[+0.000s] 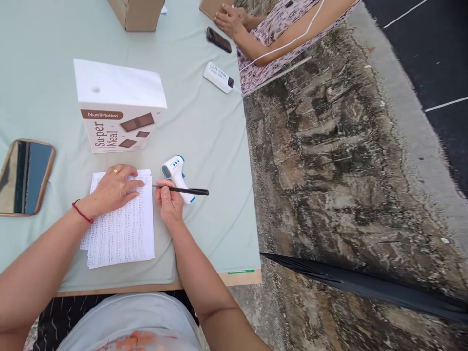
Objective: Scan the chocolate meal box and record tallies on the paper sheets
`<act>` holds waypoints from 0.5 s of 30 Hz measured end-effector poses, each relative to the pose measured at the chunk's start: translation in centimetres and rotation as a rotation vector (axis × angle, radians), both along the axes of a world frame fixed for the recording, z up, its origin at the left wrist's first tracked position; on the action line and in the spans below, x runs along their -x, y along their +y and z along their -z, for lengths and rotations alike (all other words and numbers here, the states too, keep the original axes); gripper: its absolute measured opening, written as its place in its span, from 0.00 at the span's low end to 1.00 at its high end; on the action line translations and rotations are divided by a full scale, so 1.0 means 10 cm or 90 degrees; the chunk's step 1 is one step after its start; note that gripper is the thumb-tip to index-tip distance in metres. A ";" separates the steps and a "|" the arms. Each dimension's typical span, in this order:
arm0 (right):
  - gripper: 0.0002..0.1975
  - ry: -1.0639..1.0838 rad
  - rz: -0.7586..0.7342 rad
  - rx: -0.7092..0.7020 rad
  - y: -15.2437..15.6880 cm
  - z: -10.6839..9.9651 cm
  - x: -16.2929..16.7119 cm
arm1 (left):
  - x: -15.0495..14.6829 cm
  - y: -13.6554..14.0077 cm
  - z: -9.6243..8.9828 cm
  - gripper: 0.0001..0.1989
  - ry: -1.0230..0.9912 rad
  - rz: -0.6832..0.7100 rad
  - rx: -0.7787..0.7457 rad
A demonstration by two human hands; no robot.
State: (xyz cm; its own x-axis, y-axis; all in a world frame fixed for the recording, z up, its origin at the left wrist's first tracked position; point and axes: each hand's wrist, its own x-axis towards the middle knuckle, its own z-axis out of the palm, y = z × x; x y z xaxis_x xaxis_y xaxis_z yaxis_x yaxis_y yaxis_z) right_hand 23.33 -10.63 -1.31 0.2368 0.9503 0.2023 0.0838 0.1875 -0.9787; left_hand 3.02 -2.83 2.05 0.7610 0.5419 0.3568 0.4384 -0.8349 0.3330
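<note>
We judge the step as steadying the sheets (120, 241) on the bench (219, 229), pen (188, 190) at the ready; marking them would call for bringing its tip leftward. Our left hand (111, 190) lies palm down on them, fingers parted, grasping nothing. Our right grip (170, 204) pinches the pen beside their right edge.
</note>
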 end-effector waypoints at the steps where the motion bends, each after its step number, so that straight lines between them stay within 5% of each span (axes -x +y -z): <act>1: 0.20 -0.012 0.010 0.018 0.00 0.00 0.01 | 0.00 0.00 0.00 0.14 -0.001 0.001 0.002; 15: 0.13 -0.077 0.139 0.094 0.03 -0.13 0.13 | -0.01 0.02 0.04 0.14 0.033 -0.005 0.052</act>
State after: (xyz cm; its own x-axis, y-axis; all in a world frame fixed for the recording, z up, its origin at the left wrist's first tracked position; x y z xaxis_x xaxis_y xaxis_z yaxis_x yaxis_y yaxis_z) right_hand 21.98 -10.29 -0.02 0.4221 0.9005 0.1045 0.2240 0.0082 -0.9746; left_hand 3.13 -2.61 1.66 0.7724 0.5743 0.2712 0.4637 -0.8018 0.3770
